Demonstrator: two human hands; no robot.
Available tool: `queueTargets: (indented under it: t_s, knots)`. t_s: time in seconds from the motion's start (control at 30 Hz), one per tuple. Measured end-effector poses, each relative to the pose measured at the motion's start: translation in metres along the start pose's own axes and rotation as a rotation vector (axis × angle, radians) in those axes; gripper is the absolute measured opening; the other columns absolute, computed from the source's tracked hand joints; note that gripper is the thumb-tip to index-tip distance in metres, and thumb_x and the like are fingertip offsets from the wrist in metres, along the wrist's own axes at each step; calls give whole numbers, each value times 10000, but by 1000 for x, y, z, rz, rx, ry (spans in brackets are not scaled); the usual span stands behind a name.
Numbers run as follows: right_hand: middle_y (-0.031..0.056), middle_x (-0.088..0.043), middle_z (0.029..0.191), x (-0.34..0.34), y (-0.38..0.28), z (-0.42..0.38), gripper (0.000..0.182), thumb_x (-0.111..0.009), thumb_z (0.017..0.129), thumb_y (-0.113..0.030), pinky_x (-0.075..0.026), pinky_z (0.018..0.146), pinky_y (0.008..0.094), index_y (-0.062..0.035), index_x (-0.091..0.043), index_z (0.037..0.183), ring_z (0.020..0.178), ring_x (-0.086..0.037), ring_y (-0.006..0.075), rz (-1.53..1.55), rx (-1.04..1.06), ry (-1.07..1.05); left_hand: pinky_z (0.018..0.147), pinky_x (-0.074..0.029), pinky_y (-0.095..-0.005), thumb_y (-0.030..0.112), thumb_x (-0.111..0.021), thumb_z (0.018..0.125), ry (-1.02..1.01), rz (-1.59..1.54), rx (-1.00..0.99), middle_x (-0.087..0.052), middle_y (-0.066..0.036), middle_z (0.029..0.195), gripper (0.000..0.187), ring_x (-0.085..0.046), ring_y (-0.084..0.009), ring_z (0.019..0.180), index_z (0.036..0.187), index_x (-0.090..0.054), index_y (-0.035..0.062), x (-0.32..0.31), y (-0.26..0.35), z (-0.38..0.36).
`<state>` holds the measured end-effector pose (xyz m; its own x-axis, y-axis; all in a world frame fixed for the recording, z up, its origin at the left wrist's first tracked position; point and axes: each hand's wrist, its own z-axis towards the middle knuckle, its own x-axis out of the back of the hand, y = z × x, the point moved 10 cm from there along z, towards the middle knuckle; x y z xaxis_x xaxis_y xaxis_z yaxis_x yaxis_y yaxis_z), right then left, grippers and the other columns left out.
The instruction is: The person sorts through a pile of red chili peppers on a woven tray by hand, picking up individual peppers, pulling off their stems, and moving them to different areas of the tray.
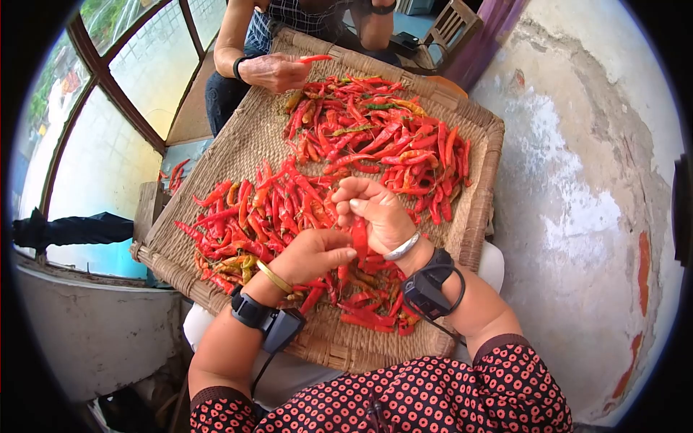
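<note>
A red chili pepper (359,234) hangs from my right hand (381,219), whose thumb and forefinger are pinched together above it. Close beside it on the left, my left hand (312,254) has its thumb and fingers drawn together, the fingertips reaching the pepper's side. Whatever lies between the left fingertips is hidden. Both hands are over a heap of red chili peppers (278,209), a few of them orange or yellowish. The heap lies on a large woven tray (245,155) with a thick rim.
Across the tray, another person's hand (274,72) holds a red chili pepper (315,58). More peppers (411,137) fill the tray's far side. A rough wall (556,180) stands at right, windows (108,144) and a dark folded umbrella (86,229) at left. A wooden chair (449,32) is behind.
</note>
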<state>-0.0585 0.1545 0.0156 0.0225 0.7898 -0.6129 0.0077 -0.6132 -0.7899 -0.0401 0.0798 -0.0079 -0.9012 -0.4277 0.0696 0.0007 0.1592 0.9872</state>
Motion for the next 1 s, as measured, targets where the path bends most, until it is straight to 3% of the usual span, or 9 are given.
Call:
queueTargets:
  t_s: [0.03,0.1,0.2,0.27,0.4,0.5,0.6,0.8,1.0]
  knots:
    - [70,-577,918,-1,4,0,256,-442,820,19,-478,698,266,-15,-498,1068,788,-567,129,-25,-28,-4,458,-361,-161,220,-542,848,2,0,-3,-595,-4,808,332,-429,-6,530,1124,-527,36,1,2,-1]
    - [75,-580,940,-2,11,0,235,-433,822,29,-487,730,278,-15,-511,1040,805,-571,133,-78,-82,-8,488,-361,-166,215,-554,845,-49,-159,261,-584,21,760,284,-453,-16,566,1065,-560,37,-3,-12,-7]
    - [55,-562,909,2,5,2,225,-415,828,35,-476,721,256,0,-515,1026,780,-554,121,-138,-11,87,509,-366,-172,227,-554,848,27,-235,225,-573,32,702,217,-471,-28,584,951,-587,39,-1,-9,-6]
    - [53,-562,909,-3,2,1,209,-408,836,31,-481,711,250,-2,-525,1006,779,-560,118,-167,29,120,513,-374,-179,239,-544,856,-98,-197,161,-561,33,666,201,-480,-34,583,881,-576,42,-14,-16,0]
    - [68,-556,967,-12,-2,8,230,-447,825,35,-471,762,266,-7,-515,1040,841,-557,126,-222,-13,24,510,-376,-174,246,-527,867,-91,-136,209,-557,39,643,200,-481,-27,573,824,-588,61,-9,-21,1]
    - [69,-502,1049,-3,-71,12,355,-548,749,5,-459,746,245,-19,-498,1100,873,-537,136,-913,369,148,481,-356,-169,244,-532,862,-19,-138,187,-542,51,609,199,-448,-14,533,800,-599,67,-1,-13,-1]
    - [137,-517,1011,16,-139,14,413,-624,686,-51,-424,831,325,-25,-503,1081,957,-520,274,-1459,601,315,461,-339,-169,232,-537,859,5,-140,177,-531,56,603,196,-418,-13,507,772,-595,67,3,-12,-2]
    - [161,-476,1051,87,-172,24,476,-654,674,-168,-382,883,365,-30,-483,1096,1003,-465,322,-1833,600,500,457,-342,-174,223,-539,858,23,-165,216,-516,60,601,187,-416,-9,512,768,-590,67,0,-11,-8]
    - [184,-461,1098,172,-174,47,568,-652,682,-296,-361,903,386,-37,-459,1149,1039,-442,344,-1840,417,627,465,-368,-190,223,-559,847,55,-129,179,-519,53,609,192,-436,-19,528,837,-607,38,9,-13,-4]
